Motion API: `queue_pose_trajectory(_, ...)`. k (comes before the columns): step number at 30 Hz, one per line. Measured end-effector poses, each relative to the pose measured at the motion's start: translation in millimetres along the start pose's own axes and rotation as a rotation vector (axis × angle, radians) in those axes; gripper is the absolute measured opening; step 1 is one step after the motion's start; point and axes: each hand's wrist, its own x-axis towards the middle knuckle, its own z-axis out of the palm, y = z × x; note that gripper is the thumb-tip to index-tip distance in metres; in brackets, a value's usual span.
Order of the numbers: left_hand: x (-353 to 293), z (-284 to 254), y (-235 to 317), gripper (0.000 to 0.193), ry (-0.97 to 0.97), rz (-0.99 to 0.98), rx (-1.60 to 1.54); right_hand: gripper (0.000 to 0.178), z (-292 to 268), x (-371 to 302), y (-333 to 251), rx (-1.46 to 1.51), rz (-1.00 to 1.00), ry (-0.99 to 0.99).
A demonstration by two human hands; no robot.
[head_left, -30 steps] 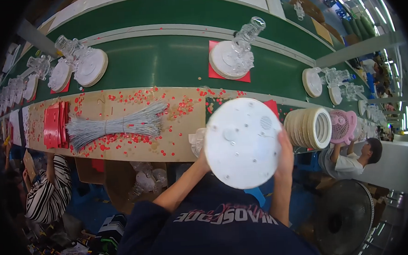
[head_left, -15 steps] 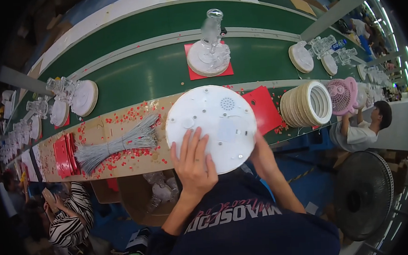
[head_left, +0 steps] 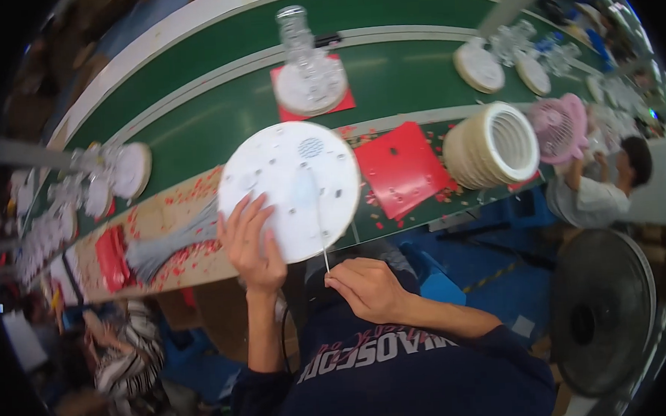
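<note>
Head view: left hand (head_left: 252, 242), fingers spread, rests on the white disc (head_left: 295, 181) at the bench's (head_left: 432, 223) near edge, left of the red sheets (head_left: 402, 170); right hand (head_left: 363, 288) pinches a thin pale strand (head_left: 324, 248) crossing the disc.

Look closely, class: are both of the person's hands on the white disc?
No, only the left hand lies on the white disc; the right hand, below its rim, pinches a thin pale strand.

Your surface (head_left: 401, 72): green. To your left, a brown board (head_left: 87, 262) bearing red tags (head_left: 112, 259), a wire bundle (head_left: 162, 251), red bits (head_left: 200, 188). To your right, red sheets (head_left: 406, 166), white rings (head_left: 469, 155) in a row. Farther off, another red sheet (head_left: 348, 103).
</note>
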Motion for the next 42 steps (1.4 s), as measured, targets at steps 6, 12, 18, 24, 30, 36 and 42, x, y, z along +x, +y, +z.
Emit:
queue_pose_trajectory(6,-19.8,8.3,9.8,0.031,0.246,-0.045,-0.008,0.007,27.0,8.4,25.8,-0.150,-0.216,0.001)
queue_pose_trajectory(12,-44.5,9.0,17.1,0.035,0.531,-0.234,0.044,0.012,31.9,2.3,35.6,-0.173,-0.362,-0.039)
queue_pose_trajectory(18,-93.5,-0.5,63.7,0.020,0.368,-0.163,0.134,0.013,38.5,-0.2,45.5,-0.236,-0.444,-0.067)
queue_pose_trajectory(24,-104.0,8.3,86.8,0.015,0.219,-0.119,0.151,0.019,37.6,-10.3,55.1,-0.356,-0.605,-0.113)
queue_pose_trajectory(30,-114.2,-5.4,77.8,0.005,0.178,-0.391,-0.193,0.023,6.5,-3.6,32.4,-0.418,-0.719,-0.232)
queue_pose_trajectory(36,-122.1,-7.2,68.5,0.009,0.136,-0.554,-0.501,0.053,-24.9,39.3,16.3,-0.430,-0.719,-0.059)
queue_pose_trajectory(42,-111.9,-0.9,87.2,0.022,0.317,-0.783,-0.822,0.053,2.4,22.8,34.2,-0.536,-0.605,-0.018)
